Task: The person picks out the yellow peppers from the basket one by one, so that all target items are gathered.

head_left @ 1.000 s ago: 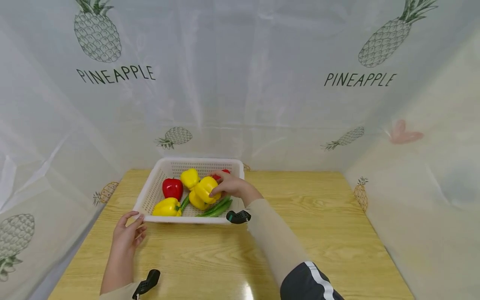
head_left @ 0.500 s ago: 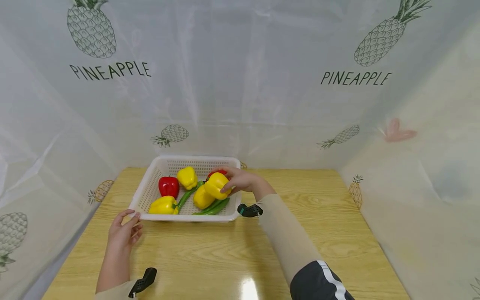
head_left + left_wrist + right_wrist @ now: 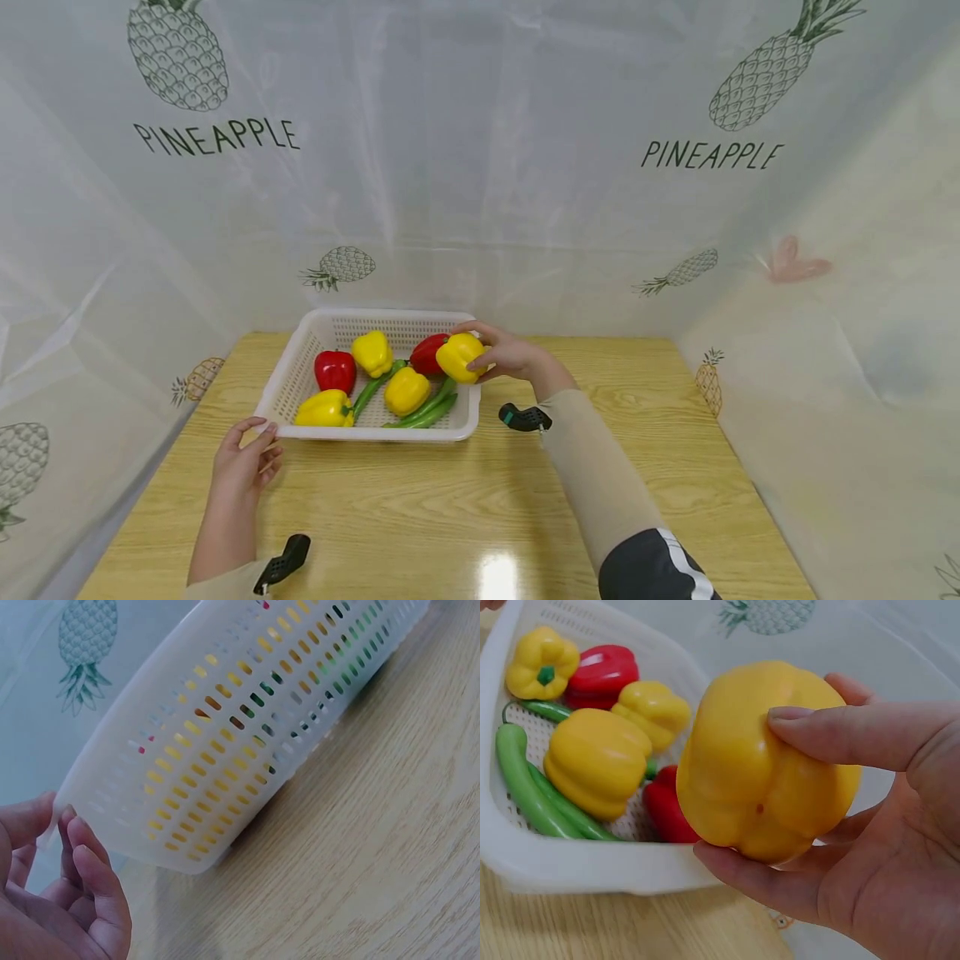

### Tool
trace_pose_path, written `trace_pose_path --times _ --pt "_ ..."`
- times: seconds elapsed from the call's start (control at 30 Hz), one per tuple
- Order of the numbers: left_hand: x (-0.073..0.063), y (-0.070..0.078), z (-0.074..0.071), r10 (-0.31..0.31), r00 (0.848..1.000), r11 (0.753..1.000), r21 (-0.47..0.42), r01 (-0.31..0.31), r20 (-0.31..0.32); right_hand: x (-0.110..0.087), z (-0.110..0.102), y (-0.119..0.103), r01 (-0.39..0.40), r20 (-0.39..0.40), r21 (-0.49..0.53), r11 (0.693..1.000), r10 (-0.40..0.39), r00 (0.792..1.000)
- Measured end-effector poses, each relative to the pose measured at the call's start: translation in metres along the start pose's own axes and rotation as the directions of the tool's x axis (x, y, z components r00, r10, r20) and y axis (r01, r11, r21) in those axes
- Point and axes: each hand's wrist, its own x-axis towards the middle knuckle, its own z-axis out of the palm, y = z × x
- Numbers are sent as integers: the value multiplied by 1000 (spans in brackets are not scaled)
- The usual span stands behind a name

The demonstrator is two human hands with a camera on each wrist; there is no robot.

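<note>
A yellow bell pepper [image 3: 742, 772] is gripped between the thumb and fingers of my right hand [image 3: 513, 354], raised at the right rim of a white plastic basket [image 3: 367, 434]. My left hand [image 3: 242, 460] pinches the basket's front left corner; the left wrist view shows thumb and fingertips [image 3: 34, 817] at the rim. Inside the basket lie several more yellow bell peppers, one near the middle [image 3: 407, 392]. A red bell pepper [image 3: 335, 371] sits at the left, and another red one [image 3: 429, 354] is partly hidden behind the held pepper. Long green peppers [image 3: 431, 412] lie toward the front right.
The basket stands at the back of a wooden table [image 3: 420, 492]. A pale sheet printed with pineapples [image 3: 480, 183] hangs behind the table and along both sides. Black wrist cameras [image 3: 525, 417] are strapped to both arms.
My right hand has lifted the yellow bell pepper and carried it rightward from mid-basket to the right rim, uncovering more of the red pepper. The left hand keeps its hold on the corner.
</note>
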Motion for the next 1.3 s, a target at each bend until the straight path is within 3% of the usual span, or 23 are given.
trace_pose_path --times 0.17,0.53,0.73,0.97,1.3 --pt "0 0 0 14 1000 1000 4 -14 3 -5 -11 6 13 -22 16 1000 -13 1000" --pt "2 -2 -3 39 999 999 14 -40 30 -15 -33 25 26 -92 163 986 -11 996" --pt "2 -1 -1 21 1000 1000 -2 -21 16 -21 -41 35 15 -151 187 982 13 988" --pt "2 0 0 7 1000 1000 6 -7 3 -21 -43 52 4 -245 179 984 40 969" --pt "2 0 -1 5 1000 1000 23 -5 6 -9 -33 88 4 -321 202 979 62 945"
